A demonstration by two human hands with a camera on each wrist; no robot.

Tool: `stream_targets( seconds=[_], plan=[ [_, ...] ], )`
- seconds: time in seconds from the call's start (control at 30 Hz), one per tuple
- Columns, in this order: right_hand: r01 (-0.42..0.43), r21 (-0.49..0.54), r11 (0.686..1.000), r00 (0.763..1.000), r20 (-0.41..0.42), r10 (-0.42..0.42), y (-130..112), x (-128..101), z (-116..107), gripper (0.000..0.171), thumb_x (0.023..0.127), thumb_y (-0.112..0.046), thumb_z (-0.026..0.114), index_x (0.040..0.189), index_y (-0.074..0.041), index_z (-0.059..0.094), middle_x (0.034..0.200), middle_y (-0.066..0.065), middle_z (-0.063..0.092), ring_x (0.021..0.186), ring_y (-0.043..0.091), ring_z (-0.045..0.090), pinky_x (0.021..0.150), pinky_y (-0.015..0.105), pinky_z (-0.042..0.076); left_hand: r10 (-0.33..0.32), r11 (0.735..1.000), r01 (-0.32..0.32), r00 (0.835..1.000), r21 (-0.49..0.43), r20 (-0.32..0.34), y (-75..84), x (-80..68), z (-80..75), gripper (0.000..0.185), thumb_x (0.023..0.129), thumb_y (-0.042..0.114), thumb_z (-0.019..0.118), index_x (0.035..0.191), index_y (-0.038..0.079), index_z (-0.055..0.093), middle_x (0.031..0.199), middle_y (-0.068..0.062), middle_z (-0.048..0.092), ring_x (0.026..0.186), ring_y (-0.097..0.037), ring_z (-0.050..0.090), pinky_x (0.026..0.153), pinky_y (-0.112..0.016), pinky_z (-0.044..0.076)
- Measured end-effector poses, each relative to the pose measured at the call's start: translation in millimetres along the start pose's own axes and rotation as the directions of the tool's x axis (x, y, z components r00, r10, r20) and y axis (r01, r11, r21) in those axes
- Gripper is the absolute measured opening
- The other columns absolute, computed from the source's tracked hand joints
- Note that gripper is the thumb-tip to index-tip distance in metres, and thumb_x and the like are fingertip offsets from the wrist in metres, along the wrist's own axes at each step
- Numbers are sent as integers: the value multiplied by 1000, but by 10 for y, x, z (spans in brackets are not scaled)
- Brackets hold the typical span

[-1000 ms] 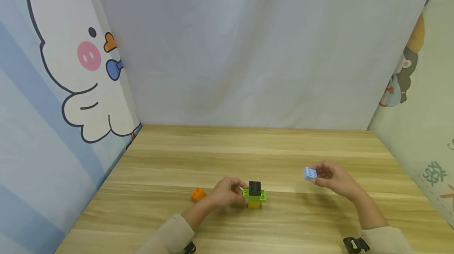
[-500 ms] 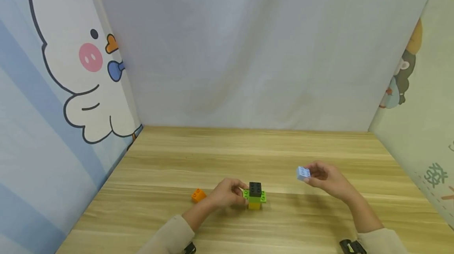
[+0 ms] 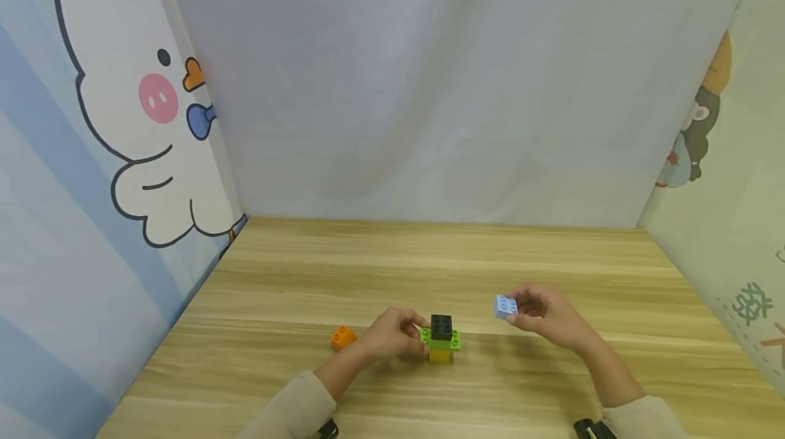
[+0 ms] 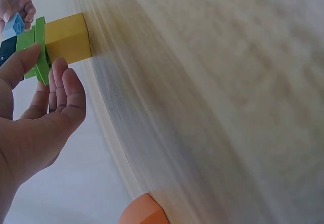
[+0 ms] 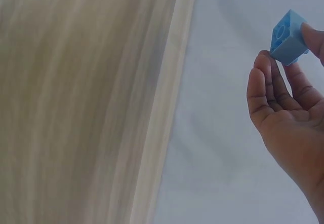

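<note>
On the wooden table stands a small stack of toy building bricks: a yellow brick [image 4: 68,37] at the bottom, green bricks [image 4: 42,51] in the middle and a black brick [image 3: 441,326] on top. My left hand [image 3: 392,335] pinches the wider green piece between thumb and fingers, from the stack's left side. To the right of the stack, my right hand [image 3: 548,315] holds a light blue brick [image 3: 505,307] above the table. The right wrist view shows this blue brick tilted, its hollow underside visible, pinched between thumb and fingers.
An orange brick [image 3: 343,337] lies left of the stack, near my left forearm. The wooden table [image 3: 392,262] ends at a pale curtain [image 3: 429,84] behind. Printed cloth hangs at both sides.
My right hand has moved left with the light blue brick, closer to the stack. My left hand and the stack have stayed in place.
</note>
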State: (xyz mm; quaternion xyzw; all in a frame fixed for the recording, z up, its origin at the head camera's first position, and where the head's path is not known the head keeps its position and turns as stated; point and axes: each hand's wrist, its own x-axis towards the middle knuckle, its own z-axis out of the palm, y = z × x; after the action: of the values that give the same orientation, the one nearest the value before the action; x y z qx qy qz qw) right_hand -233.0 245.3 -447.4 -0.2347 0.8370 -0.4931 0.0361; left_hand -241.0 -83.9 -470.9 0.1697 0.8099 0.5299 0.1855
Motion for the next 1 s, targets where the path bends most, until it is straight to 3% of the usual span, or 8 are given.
stream_targets(
  seconds=[0.3, 1.0],
  plan=[
    [-9, 53, 999, 999, 40, 7, -33, 49, 146, 32, 98, -8, 70, 122, 11, 61, 109, 15, 67, 92, 13, 63, 79, 29, 56, 6, 1000, -6, 1000, 9, 3, 5, -11, 2, 36, 81, -5, 81, 115, -6, 70, 81, -1, 64, 76, -12, 56, 67, -22, 47],
    [54, 66, 996, 996, 67, -58, -155, 195, 349, 27, 97, -6, 70, 118, 10, 63, 104, 13, 67, 90, 11, 62, 80, 28, 55, 5, 1000, -5, 1000, 7, 8, 34, -8, 1, 36, 82, -5, 79, 117, -7, 69, 82, -2, 64, 76, -12, 56, 68, -23, 47]
  ],
)
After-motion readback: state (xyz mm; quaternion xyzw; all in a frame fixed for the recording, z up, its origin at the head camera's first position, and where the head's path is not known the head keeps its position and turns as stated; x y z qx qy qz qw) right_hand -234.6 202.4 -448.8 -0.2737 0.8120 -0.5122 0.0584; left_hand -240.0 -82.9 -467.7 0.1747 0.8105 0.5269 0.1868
